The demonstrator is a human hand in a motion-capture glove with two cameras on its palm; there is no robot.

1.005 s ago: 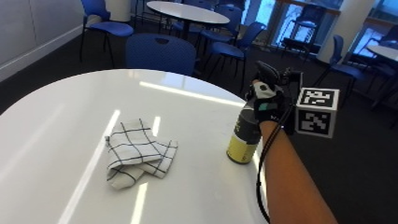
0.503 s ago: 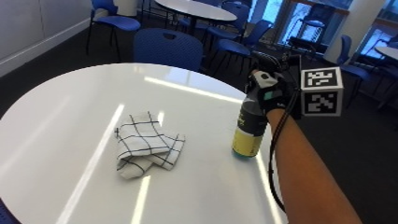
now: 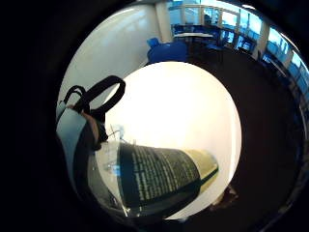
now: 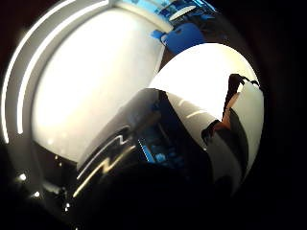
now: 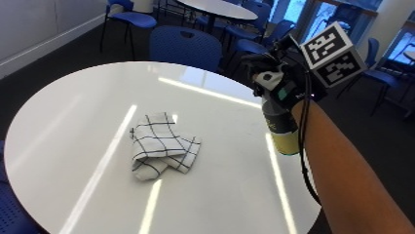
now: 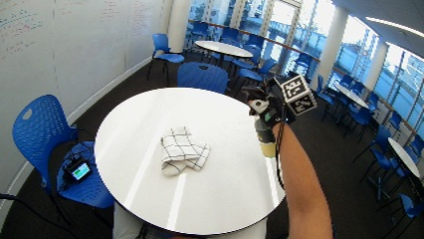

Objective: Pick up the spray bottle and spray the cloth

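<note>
surface [image 5: 78, 122]: round white top; carries the cloth near its middle, blue chairs [image 5: 185, 46] stand beyond the far edge.
cloth [image 5: 160, 146]: white with dark checks, crumpled and folded, lying flat on the surface, untouched.
spray bottle [image 5: 283, 129]: dark upper body, yellow base, long axis close to upright. Looks lifted clear of the surface near its right edge, but the gap under the base is hard to confirm.
right hand [image 5: 275, 73]: gloved, at the bottle's head; fingers curled round the neck and trigger area. Little-finger palm view shows the label [image 3: 159, 176] right against the palm.
key relation: cloth lies well apart from the bottle, to the hand's left and lower, toward the surface's middle. Which way the nozzle faces, can't tell.
next (judgement): turn the nozzle toward the cloth, close the gap, pull the trigger.
</note>
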